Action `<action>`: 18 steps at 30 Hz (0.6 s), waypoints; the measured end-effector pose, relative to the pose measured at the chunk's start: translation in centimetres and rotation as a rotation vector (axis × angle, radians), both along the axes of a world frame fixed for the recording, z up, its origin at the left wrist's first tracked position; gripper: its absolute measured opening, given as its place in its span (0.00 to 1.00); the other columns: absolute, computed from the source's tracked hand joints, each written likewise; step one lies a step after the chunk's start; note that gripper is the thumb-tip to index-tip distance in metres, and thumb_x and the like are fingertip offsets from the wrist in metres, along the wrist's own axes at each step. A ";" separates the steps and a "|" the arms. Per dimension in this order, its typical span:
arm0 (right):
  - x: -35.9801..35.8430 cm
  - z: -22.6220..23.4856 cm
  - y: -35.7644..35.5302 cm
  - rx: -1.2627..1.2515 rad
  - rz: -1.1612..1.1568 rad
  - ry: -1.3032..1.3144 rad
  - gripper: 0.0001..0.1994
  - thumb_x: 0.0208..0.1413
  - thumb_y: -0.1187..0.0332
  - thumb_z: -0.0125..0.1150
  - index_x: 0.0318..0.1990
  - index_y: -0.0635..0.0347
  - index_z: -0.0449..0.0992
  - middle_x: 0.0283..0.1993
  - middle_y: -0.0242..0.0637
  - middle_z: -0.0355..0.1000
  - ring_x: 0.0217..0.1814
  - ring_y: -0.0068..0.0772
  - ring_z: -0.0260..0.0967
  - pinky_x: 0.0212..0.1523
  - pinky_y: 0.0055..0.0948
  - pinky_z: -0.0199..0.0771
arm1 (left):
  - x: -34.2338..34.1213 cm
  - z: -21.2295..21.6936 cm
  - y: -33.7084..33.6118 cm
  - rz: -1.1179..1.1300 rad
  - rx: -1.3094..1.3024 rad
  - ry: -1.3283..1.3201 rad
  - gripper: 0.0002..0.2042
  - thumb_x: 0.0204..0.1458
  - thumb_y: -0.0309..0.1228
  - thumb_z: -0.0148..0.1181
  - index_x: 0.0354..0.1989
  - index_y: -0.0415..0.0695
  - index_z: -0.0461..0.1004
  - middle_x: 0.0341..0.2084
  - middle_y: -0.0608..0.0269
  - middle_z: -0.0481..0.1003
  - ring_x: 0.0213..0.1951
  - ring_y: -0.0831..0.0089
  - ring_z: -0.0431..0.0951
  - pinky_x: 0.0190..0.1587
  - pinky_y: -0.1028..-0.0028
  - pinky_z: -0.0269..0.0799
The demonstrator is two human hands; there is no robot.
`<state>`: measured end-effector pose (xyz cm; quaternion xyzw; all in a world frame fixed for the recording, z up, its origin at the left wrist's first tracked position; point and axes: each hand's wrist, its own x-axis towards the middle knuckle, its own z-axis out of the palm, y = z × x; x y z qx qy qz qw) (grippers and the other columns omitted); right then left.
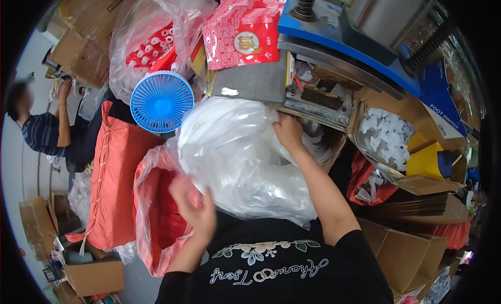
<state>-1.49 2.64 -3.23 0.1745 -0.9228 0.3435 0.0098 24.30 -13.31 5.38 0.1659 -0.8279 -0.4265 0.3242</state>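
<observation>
The clear plastic bag is located directly in front of the torso, between the hands. Its bulk extends up and to the left of the right forearm; its long axis appears to run diagonally, from upper left near the blue fan to lower right against the black shirt. The right hand is the nearer of the two: it is in contact with the bag's upper right edge. The left hand is beside the bag's lower left side.

Right hand: fingers curled, clamped on the film at the bag's edge. The fingertips are partly hidden.

Left hand: blurred, fingers bent, thumb spread from them. It is positioned at the right side of the red bag, whose mouth faces upward and shows red material inside. Whether this hand grasps anything is not discernible owing to the blur.

The hands are apart, with the clear bag between them. The gray plate is situated just beyond the clear bag's upper edge.
</observation>
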 end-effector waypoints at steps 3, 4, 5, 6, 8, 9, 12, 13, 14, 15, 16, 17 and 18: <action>0.5 0.4 -0.5 0.021 0.007 -0.023 0.15 0.46 0.68 0.59 0.44 0.59 0.76 0.38 0.51 0.76 0.42 0.57 0.73 0.44 0.49 0.72 | -2.5 1.1 3.8 -0.369 -0.291 -0.268 0.27 0.45 0.31 0.66 0.55 0.37 0.69 0.56 0.49 0.66 0.59 0.56 0.66 0.62 0.58 0.54; 0.3 0.4 -0.4 0.044 0.013 -0.029 0.13 0.48 0.68 0.59 0.43 0.59 0.76 0.37 0.51 0.76 0.41 0.57 0.73 0.43 0.50 0.72 | -4.8 -0.3 4.8 -0.233 -0.330 -0.334 0.27 0.45 0.35 0.66 0.55 0.39 0.69 0.56 0.49 0.67 0.58 0.54 0.67 0.62 0.56 0.54; 0.1 0.1 -0.1 0.043 0.006 -0.029 0.13 0.48 0.68 0.59 0.43 0.59 0.76 0.37 0.51 0.76 0.41 0.57 0.73 0.43 0.50 0.72 | -6.9 -2.4 5.1 -0.098 -0.368 -0.399 0.27 0.46 0.39 0.66 0.55 0.42 0.70 0.55 0.49 0.68 0.58 0.52 0.67 0.62 0.54 0.54; -0.3 -0.3 0.0 0.053 -0.001 -0.006 0.14 0.47 0.68 0.59 0.42 0.61 0.76 0.39 0.52 0.75 0.43 0.57 0.72 0.45 0.50 0.71 | -8.7 -3.4 4.5 -0.105 -0.355 -0.688 0.28 0.47 0.42 0.64 0.57 0.43 0.69 0.56 0.49 0.67 0.59 0.52 0.66 0.63 0.54 0.53; -1.2 -0.6 -0.2 0.058 0.006 0.036 0.14 0.46 0.68 0.59 0.41 0.63 0.75 0.41 0.53 0.75 0.45 0.58 0.71 0.46 0.51 0.70 | -9.2 -8.1 2.7 -0.089 -0.335 -0.961 0.29 0.49 0.45 0.61 0.59 0.45 0.67 0.58 0.49 0.67 0.60 0.53 0.65 0.63 0.54 0.53; -1.8 -1.7 -0.3 0.063 0.013 0.099 0.14 0.48 0.67 0.59 0.42 0.63 0.76 0.45 0.54 0.74 0.48 0.57 0.70 0.49 0.49 0.69 | -8.0 -13.4 0.8 -0.217 -0.361 -0.680 0.29 0.51 0.44 0.59 0.60 0.45 0.66 0.58 0.51 0.66 0.61 0.53 0.64 0.64 0.55 0.53; -5.0 -8.9 1.7 -0.025 -0.180 0.078 0.14 0.50 0.65 0.59 0.42 0.61 0.77 0.46 0.52 0.74 0.50 0.57 0.69 0.51 0.48 0.68 | -7.7 -15.4 0.4 -0.472 -0.564 -0.539 0.26 0.51 0.46 0.58 0.56 0.44 0.71 0.52 0.52 0.72 0.55 0.52 0.69 0.59 0.59 0.61; -5.2 -8.9 0.7 -0.148 -0.320 -0.008 0.12 0.50 0.65 0.60 0.41 0.59 0.77 0.43 0.50 0.74 0.48 0.57 0.70 0.50 0.48 0.68 | -7.1 -15.7 0.3 -0.388 -0.611 -0.427 0.23 0.51 0.45 0.57 0.52 0.43 0.73 0.49 0.51 0.74 0.53 0.51 0.71 0.57 0.58 0.64; -5.4 -8.8 0.6 -0.175 -0.313 -0.044 0.15 0.52 0.61 0.60 0.43 0.59 0.78 0.47 0.48 0.74 0.52 0.55 0.69 0.54 0.47 0.66 | -6.8 -16.0 -0.3 -0.388 -0.612 -0.431 0.23 0.51 0.45 0.57 0.52 0.43 0.73 0.49 0.51 0.74 0.53 0.51 0.71 0.57 0.58 0.64; -5.5 -8.8 0.3 -0.175 -0.306 -0.048 0.15 0.52 0.61 0.60 0.43 0.59 0.78 0.47 0.48 0.74 0.52 0.55 0.69 0.54 0.47 0.66 | -6.6 -15.7 -0.6 -0.434 -0.516 -0.525 0.23 0.51 0.45 0.57 0.51 0.43 0.74 0.48 0.51 0.75 0.52 0.51 0.72 0.56 0.58 0.64; -5.7 -8.8 0.1 -0.082 -0.262 -0.078 0.16 0.52 0.59 0.59 0.44 0.58 0.78 0.48 0.48 0.74 0.53 0.55 0.68 0.55 0.46 0.65 | -6.6 -15.5 -0.9 -0.479 -0.415 -0.616 0.22 0.50 0.45 0.57 0.50 0.43 0.74 0.46 0.51 0.75 0.51 0.51 0.72 0.55 0.58 0.65; -5.8 -8.7 -0.1 0.012 -0.216 -0.106 0.17 0.53 0.57 0.58 0.45 0.57 0.78 0.48 0.49 0.74 0.54 0.55 0.68 0.56 0.46 0.65 | -6.6 -15.4 -1.1 -0.472 -0.410 -0.620 0.22 0.50 0.45 0.57 0.50 0.43 0.74 0.46 0.51 0.75 0.51 0.51 0.72 0.55 0.58 0.65; -5.5 -8.0 0.2 -0.048 -0.176 -0.152 0.19 0.55 0.54 0.56 0.49 0.56 0.76 0.52 0.48 0.73 0.56 0.54 0.67 0.58 0.46 0.63 | -6.6 -14.4 -1.0 -0.474 -0.401 -0.634 0.22 0.50 0.44 0.58 0.49 0.43 0.75 0.45 0.50 0.75 0.50 0.51 0.73 0.53 0.58 0.66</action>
